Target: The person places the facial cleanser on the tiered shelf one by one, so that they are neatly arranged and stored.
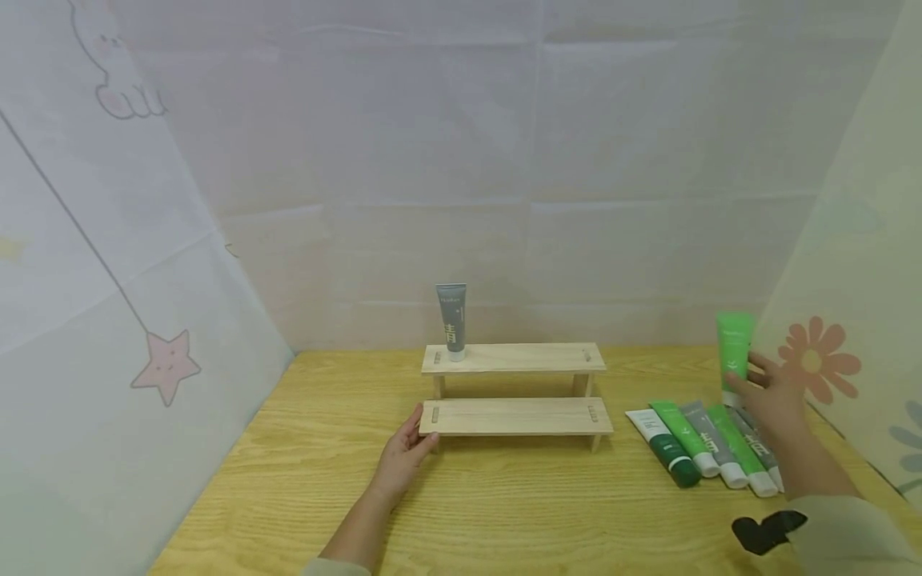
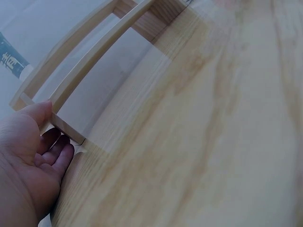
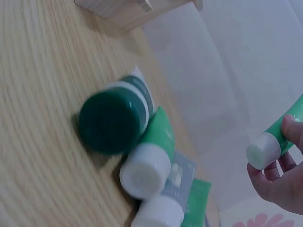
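Clock face centred on the rack, head view, 12 at the far side.

Setup: the 2-tier wooden rack (image 1: 515, 418) stands on the table (image 1: 310, 472) at the centre. 1 grey tube (image 1: 452, 320) stands cap down on the upper board (image 1: 526, 360), near its 9 o'clock end; the flat cap probably serves as its foot, since the crimped end is too thin to stand on.

At 3 to 4 o'clock at least 5 tubes lie side by side, caps towards 5 o'clock: white-and-dark-green tube (image 1: 663, 446) nearest the rack, then green and grey alternating. Laid flat and aligned, they presumably stay put and are easy to pick singly.

Grip, left hand (image 1: 402, 458), at 8 o'clock: narrow, thumb on the front corner of the lower board, other fingers around its end. Likely reason: to steady the rack.

Grip, right hand (image 1: 776, 400), at 3 o'clock: closed around 1 green tube (image 1: 735, 348), raised above the row, nearly upright, cap down. Thumb and fingers pinch the lower body just above the white cap (image 3: 263, 150), leaving the cap's base uncovered. Pinch force: cannot tell.
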Action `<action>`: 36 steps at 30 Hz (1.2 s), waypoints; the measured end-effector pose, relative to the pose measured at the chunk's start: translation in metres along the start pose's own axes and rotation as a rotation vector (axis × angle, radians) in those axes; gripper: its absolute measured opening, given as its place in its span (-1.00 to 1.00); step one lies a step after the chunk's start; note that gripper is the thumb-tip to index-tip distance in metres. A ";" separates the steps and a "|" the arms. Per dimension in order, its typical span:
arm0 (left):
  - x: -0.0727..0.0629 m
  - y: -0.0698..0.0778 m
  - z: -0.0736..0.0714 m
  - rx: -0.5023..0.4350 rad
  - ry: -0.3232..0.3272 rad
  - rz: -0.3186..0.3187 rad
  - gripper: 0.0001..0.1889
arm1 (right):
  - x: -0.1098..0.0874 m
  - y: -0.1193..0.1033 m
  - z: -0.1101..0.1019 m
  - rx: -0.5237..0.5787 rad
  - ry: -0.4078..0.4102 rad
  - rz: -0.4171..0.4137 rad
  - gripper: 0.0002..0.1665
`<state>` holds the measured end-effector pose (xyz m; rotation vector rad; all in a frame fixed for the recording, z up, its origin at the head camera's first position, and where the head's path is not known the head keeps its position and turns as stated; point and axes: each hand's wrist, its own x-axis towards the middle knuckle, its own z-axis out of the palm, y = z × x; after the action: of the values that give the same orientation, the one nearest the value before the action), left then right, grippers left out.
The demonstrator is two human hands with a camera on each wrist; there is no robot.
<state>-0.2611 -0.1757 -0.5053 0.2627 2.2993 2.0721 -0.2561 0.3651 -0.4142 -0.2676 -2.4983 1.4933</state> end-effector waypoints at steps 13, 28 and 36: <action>-0.002 0.005 0.000 -0.005 0.021 -0.019 -0.22 | 0.006 -0.039 0.040 0.050 -0.007 -0.176 -0.13; -0.003 0.006 0.001 -0.020 0.000 -0.004 -0.23 | 0.011 -0.076 0.077 0.155 -0.097 -0.213 -0.13; -0.002 0.005 0.001 -0.017 -0.001 -0.006 -0.22 | 0.013 -0.097 0.102 0.164 -0.121 -0.190 -0.14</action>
<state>-0.2583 -0.1745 -0.5005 0.2553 2.2777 2.0872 -0.3006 0.2372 -0.3740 0.0870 -2.3918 1.6663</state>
